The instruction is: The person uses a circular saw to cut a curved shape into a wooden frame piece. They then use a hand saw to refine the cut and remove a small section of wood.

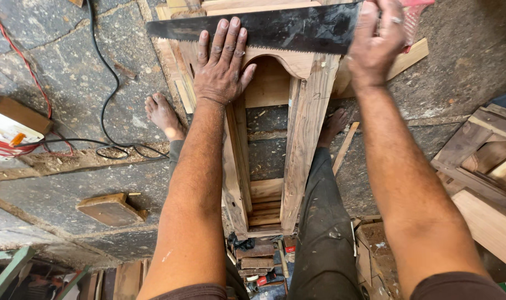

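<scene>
Underfoot, sawdust-strewn stone floor (pixel 53 72)

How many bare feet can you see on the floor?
2. One foot rests on the stone floor left of the wooden frame. The other foot is right of it, partly hidden behind the wood.

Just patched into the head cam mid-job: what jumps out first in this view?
The dark hand saw lies across the top of the picture, its teeth on the upper end of a tall wooden frame. The right hand grips the saw near its red handle, while the left hand presses flat on the frame just below the blade. Bare feet stand on the stone floor beside a black cable.
</scene>
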